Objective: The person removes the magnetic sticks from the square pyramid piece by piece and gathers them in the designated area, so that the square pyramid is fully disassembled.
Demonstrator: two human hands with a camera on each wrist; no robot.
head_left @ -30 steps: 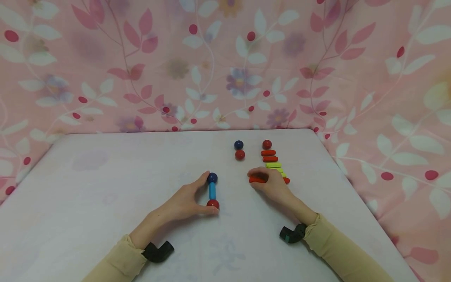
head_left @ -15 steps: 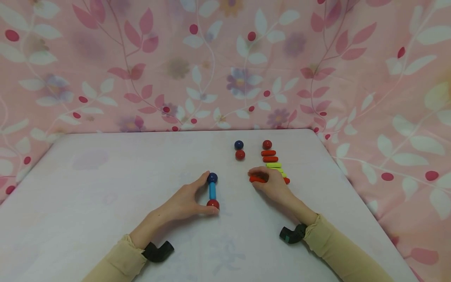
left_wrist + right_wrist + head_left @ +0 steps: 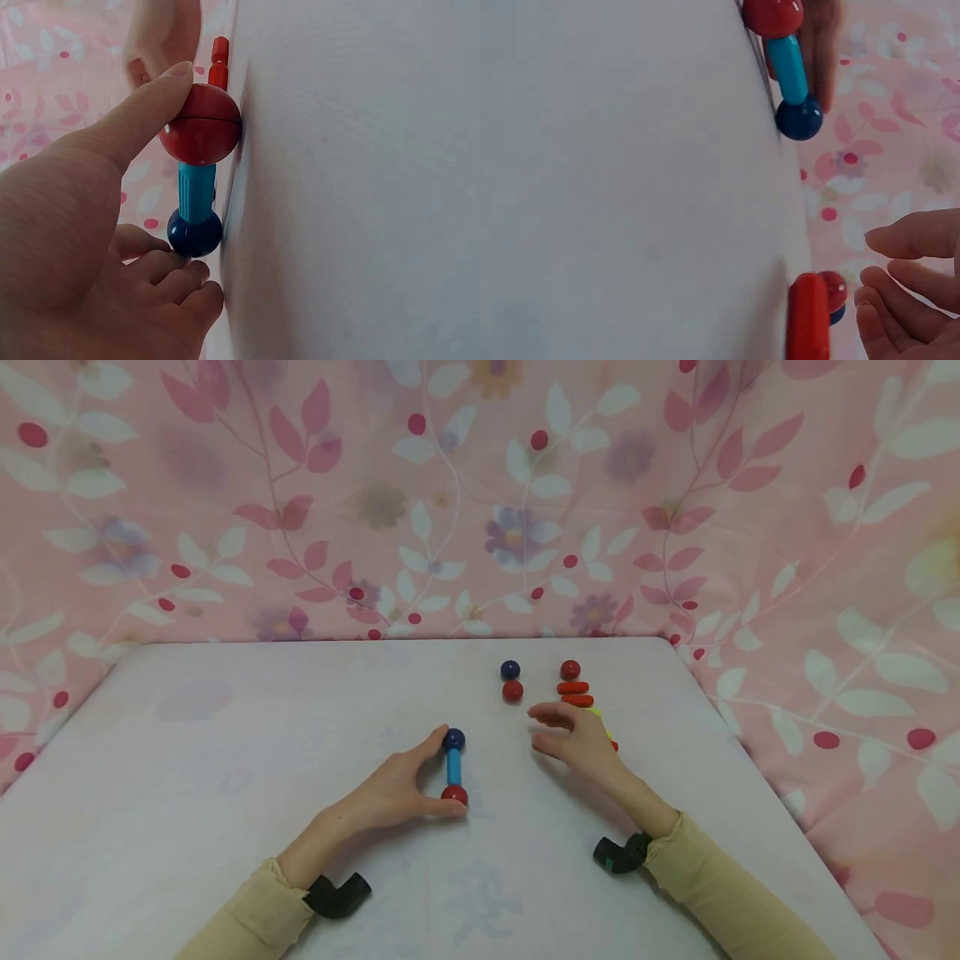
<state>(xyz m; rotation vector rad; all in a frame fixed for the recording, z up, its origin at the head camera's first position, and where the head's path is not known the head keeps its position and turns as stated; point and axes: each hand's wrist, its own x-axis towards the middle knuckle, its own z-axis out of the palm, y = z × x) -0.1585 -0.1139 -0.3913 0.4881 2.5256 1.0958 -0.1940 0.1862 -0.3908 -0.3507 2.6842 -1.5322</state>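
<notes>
My left hand holds a small dumbbell-shaped toy piece between thumb and fingers. It is a light blue rod with a dark blue ball at the far end and a red ball at the near end. In the left wrist view the thumb lies on the red ball, while fingers touch the dark blue ball. Above the rods on the right is my right hand, thumb and fingers apart with nothing between them. A red rod lies on the table beside it in the right wrist view.
Beyond the right hand lie two red rods and a red ball. Yellow-green rods are partly hidden by that hand. A dark blue ball and a red ball stand left of them on the white table.
The right hand has risen slightly and its fingers have spread; the red rod seen between them earlier is now out of sight in the head view. The left hand keeps its hold.
</notes>
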